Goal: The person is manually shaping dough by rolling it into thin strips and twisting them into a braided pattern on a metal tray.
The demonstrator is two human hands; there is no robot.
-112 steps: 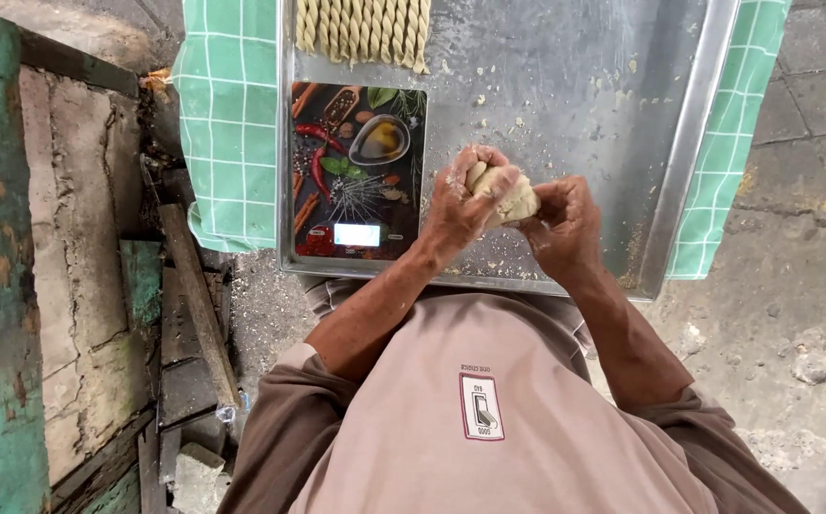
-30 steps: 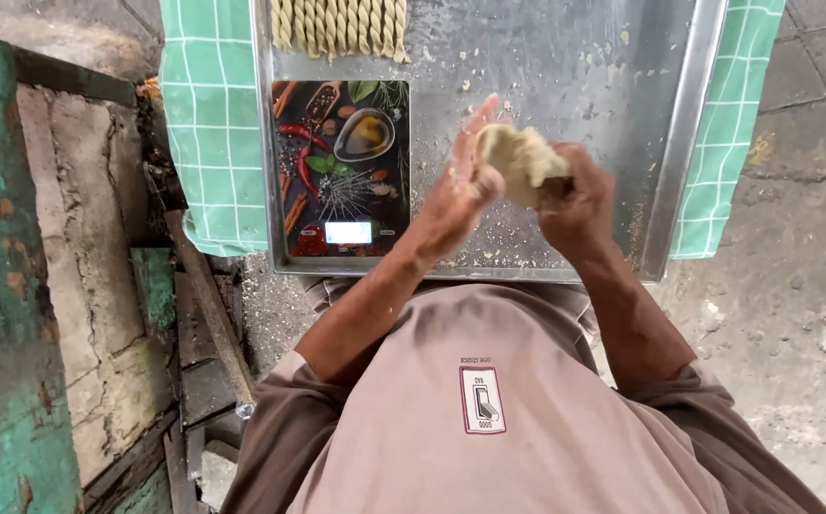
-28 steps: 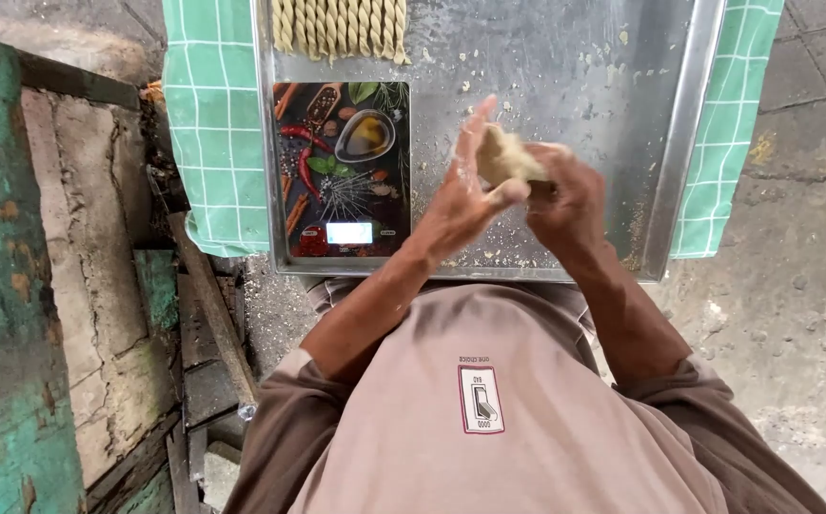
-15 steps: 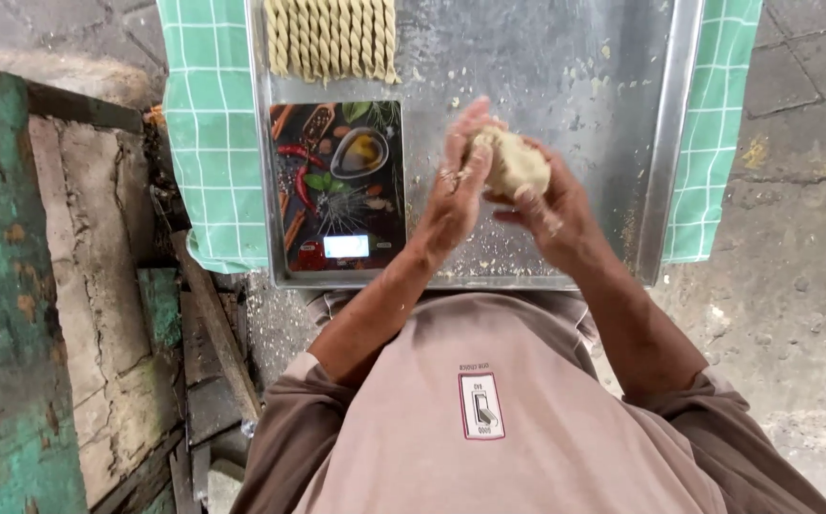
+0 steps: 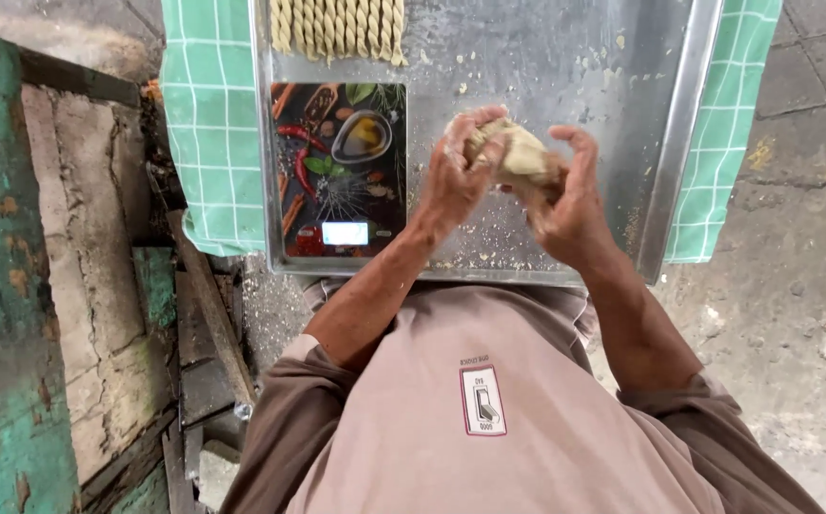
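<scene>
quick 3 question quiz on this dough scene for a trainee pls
1. True or false: both hands hold the dough lump above the metal tray.
2. Which lies at the tray's far edge? A) twisted dough sticks B) a rolling pin C) a bowl
3. What lies on the tray beside the left hand?

Key: 1 true; 2 A; 3 a flat kitchen scale with a picture of spices. The right hand cups the lump.

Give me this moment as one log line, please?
left hand: on dough lump | right hand: cupping dough lump | below: metal tray | left of hands: kitchen scale | far edge: twisted dough sticks
</scene>
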